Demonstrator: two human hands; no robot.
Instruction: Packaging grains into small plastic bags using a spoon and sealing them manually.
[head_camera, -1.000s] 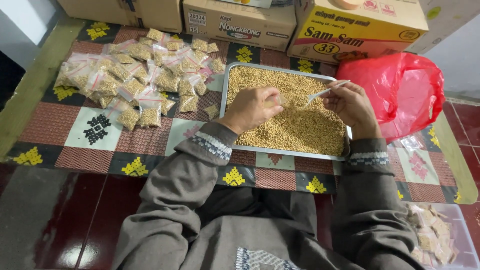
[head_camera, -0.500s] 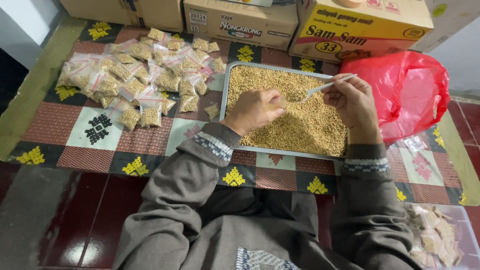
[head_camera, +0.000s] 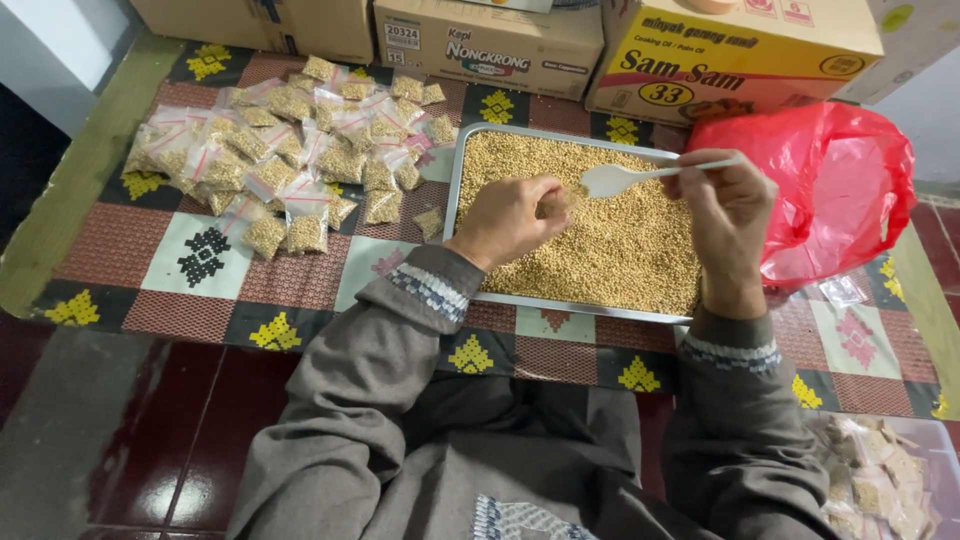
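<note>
Patterned floor mat (head_camera: 215, 250) carrying a metal tray (head_camera: 455, 190) of tan grain. Right hand (head_camera: 725, 215) grips a white plastic spoon (head_camera: 625, 177); left hand (head_camera: 512, 218) pinches a small bag over the grain. Many filled sachets (head_camera: 290, 150) lie left; much grain remains.

patterned mat (head_camera: 200, 262), metal tray (head_camera: 458, 190), small filled bags (head_camera: 290, 150), cardboard boxes (head_camera: 480, 45), red plastic bag (head_camera: 840, 190)

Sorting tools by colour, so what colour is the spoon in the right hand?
White: the plastic spoon in the right hand, head view.
</note>
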